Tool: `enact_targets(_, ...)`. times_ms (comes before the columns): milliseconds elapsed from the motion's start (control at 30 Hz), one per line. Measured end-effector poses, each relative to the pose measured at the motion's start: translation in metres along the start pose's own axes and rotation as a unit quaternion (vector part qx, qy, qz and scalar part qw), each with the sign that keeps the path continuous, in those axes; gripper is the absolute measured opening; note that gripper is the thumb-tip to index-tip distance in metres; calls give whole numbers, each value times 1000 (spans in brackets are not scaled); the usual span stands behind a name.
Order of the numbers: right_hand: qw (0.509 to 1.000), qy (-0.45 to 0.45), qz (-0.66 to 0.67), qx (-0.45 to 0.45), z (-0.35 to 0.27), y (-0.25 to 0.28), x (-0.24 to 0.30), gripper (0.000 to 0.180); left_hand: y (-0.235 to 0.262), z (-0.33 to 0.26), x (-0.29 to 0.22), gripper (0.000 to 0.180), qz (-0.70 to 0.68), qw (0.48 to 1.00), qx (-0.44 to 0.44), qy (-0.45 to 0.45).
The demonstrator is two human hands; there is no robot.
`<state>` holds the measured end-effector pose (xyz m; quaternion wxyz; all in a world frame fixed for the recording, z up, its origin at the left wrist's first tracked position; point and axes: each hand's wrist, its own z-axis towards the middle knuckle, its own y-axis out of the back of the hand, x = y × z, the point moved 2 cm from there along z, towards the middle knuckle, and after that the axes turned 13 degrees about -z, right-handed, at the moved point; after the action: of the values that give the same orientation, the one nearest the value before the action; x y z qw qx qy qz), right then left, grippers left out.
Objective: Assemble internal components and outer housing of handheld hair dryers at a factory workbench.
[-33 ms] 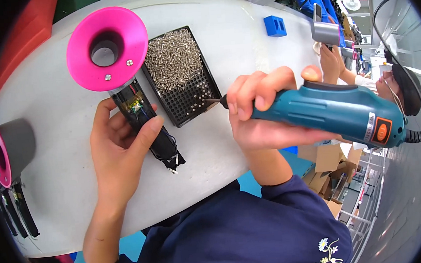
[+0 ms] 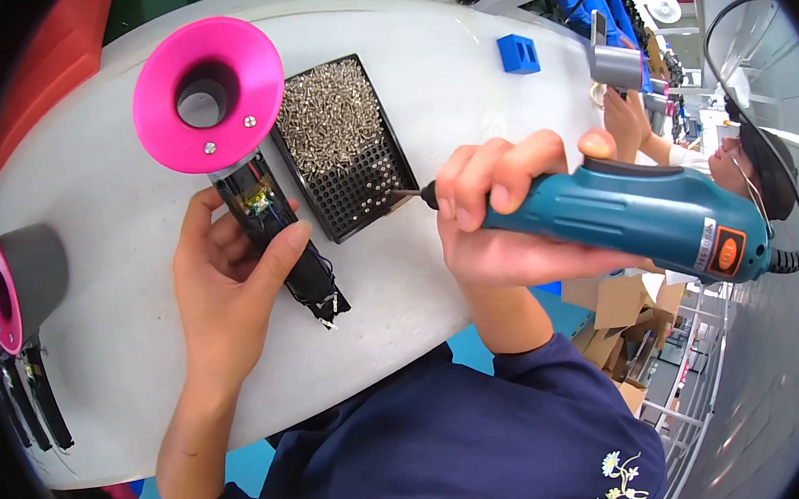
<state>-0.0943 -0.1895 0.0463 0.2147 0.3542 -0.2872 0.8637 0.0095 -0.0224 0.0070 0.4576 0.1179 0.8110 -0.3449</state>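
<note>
My left hand [image 2: 224, 287] is wrapped round the bare black handle of a partly assembled hair dryer [image 2: 252, 102]. Its flared pink ring faces up and carries two screws; a small circuit board [image 2: 258, 202] and wires show in the handle. In my right hand [image 2: 500, 209] is a teal electric screwdriver [image 2: 627, 213], held level, my thumb near its top lever. The bit's tip points into a black perforated tray [image 2: 328, 199], over the holes where a few screws stand. Loose silver screws [image 2: 330, 109] heap in the tray's far part. Whether the tip touches a screw, I cannot tell.
More pink-and-grey hair dryers [image 2: 38, 278] with bare handles lie at the table's left edge. A blue block [image 2: 517, 54] sits far right. Beyond it, a co-worker's hands [image 2: 629, 119] hold a grey dryer body [image 2: 618, 65]. The screwdriver's cord [image 2: 790, 261] runs off right, above cardboard boxes [image 2: 620, 302].
</note>
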Motion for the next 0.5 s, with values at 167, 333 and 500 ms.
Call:
enact_targets(167,995,23,19,98,23,-26,20,77,-2,1,0,33,-7,1000,21,-9)
enact_targets(333,967,114,30,224,34,-80,8,72,-5,3,8,30,-22,999,16,-47)
enact_targets(500,948,90,26,305,35,-88,-6,75,-5,3,4,31,-6,998,12,-69)
